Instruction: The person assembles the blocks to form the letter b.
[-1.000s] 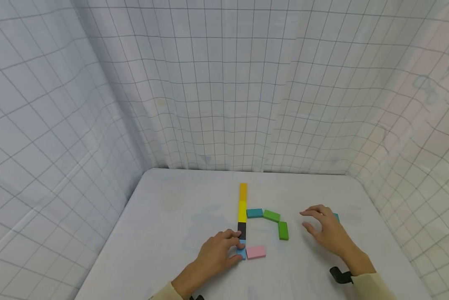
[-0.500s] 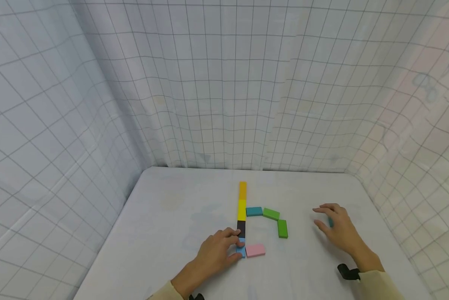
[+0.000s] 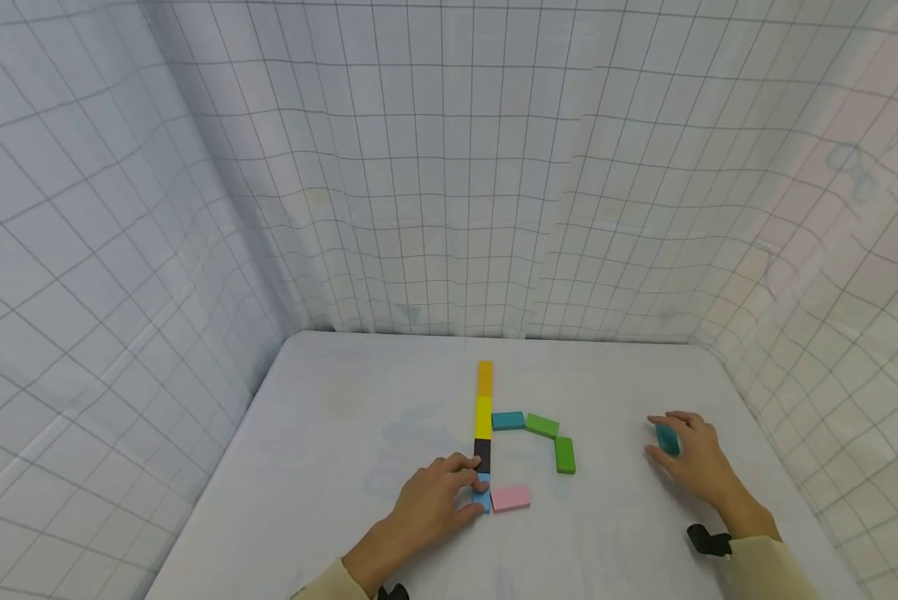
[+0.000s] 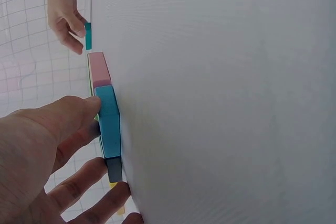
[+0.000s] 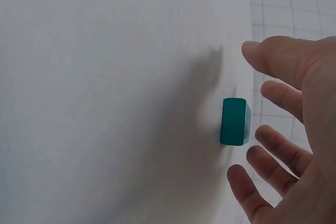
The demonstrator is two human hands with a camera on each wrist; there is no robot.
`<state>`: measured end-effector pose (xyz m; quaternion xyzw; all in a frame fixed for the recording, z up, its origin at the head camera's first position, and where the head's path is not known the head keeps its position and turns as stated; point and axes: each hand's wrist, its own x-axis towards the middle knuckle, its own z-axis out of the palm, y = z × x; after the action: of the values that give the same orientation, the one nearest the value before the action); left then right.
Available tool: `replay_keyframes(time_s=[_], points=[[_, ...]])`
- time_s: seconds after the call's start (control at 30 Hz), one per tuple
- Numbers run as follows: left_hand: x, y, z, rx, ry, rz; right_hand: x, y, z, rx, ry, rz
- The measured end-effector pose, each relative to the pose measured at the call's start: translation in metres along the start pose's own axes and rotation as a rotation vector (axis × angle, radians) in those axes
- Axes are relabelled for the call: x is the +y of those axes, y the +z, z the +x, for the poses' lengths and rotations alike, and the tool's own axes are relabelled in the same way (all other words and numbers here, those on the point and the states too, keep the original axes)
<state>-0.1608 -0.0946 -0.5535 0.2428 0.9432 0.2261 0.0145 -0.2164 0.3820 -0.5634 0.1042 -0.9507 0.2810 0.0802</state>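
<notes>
My left hand [image 3: 432, 502] rests at the lower end of a column of flat blocks. Its fingertips touch the light blue block [image 4: 109, 124] and the black block [image 3: 482, 455], and the thumb lies against the light blue one. Above the black block the column continues with a yellow block [image 3: 484, 417] and an orange block [image 3: 485, 378]. At the right, my right hand [image 3: 698, 458] hovers over a teal block [image 5: 233, 121] on the table. Its thumb and fingers are spread around that block, with a gap visible in the right wrist view.
A blue-teal block [image 3: 508, 421], a light green block [image 3: 542, 426] and a darker green block [image 3: 564, 455] curve away from the column's right side. Beside the light blue block lies a pink block [image 3: 510, 498]. White gridded curtains [image 3: 449, 208] enclose the white table [image 3: 343, 417].
My right hand has moved rightward to the separate teal block, which now shows between its thumb and fingers. The left hand stays in place on the column.
</notes>
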Motion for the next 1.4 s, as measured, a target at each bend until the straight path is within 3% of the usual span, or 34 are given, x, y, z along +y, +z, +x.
replay_keyframes(time_s=[0.67,0.97,1.4], points=[[0.003,-0.003,0.000,-0.020,-0.023,-0.009,0.003,-0.001,0.005,-0.076,0.170,-0.005],[0.004,-0.004,0.001,-0.033,-0.035,-0.004,0.000,0.004,0.011,-0.101,0.290,-0.041],[0.005,-0.001,-0.001,-0.042,-0.059,-0.018,-0.012,0.009,0.004,-0.032,0.247,-0.008]])
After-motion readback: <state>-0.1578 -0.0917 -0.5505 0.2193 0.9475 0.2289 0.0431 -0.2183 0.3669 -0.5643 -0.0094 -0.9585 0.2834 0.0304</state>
